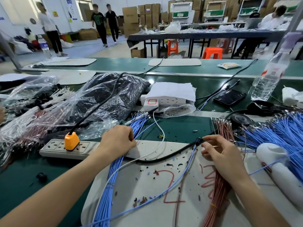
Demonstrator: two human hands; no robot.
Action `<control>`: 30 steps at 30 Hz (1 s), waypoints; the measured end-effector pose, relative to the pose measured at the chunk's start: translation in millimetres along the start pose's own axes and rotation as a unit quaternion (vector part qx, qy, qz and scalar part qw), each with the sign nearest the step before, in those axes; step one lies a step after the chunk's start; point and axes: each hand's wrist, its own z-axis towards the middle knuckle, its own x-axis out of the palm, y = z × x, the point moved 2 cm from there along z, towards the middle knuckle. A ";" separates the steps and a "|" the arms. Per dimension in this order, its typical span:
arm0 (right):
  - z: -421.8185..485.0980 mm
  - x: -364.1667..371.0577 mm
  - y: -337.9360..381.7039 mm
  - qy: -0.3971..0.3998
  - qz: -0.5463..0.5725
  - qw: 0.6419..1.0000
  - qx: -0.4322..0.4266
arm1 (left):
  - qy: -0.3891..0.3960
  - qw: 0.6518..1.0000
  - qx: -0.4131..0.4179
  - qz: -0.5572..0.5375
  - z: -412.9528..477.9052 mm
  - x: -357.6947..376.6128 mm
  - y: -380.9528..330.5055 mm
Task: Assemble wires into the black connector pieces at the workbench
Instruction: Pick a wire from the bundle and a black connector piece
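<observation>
Left hand: fingers curled down on the blue wire bundle, pinching it near the terminal ends. The bundle runs back under the forearm toward the near edge of the counter.

Right hand: thumb and forefinger closed on a small black connector at the fingertips, in the gap between the two hands. Two wires hang from it, one blue and one brownish. The red-brown wire bundle lies under the right palm, tied with a yellow band.

Writing:
- The white mat below both hands carries red marker. One figure reads like "2". The mark beside it is half hidden by the red-brown wire bundle and can't be read.
- The water bottle well beyond the right hand has a red and white label, too blurred to read.

Counts:
- Power strips, two. One power strip has the left hand over its right end and holds one orange plug. A second strip lies farther beyond, under paper sheets.
- Water bottles, two. The second bottle stands far beyond the left hand.
- Phone, one, dark screen, beyond the right hand.
- Loose blue wire heap, one, to the right of the right hand.
- Clear bag of black parts, one, beyond the left hand.
- Orange stools, two, behind the counter.
- People in the background: three standing far left, one seated far right.
</observation>
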 end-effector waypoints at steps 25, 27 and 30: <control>-15.0 14.3 23.7 0.164 0.266 0.948 0.055 | -0.245 0.888 0.166 -0.352 11.7 -57.2 -94.2; -21.2 27.2 24.1 0.210 0.309 0.925 0.076 | -0.237 0.880 0.211 -0.353 11.0 -53.5 -131.0; -29.1 43.0 26.7 0.237 0.325 0.912 0.079 | -0.170 0.876 0.315 -0.325 2.8 -40.1 -173.8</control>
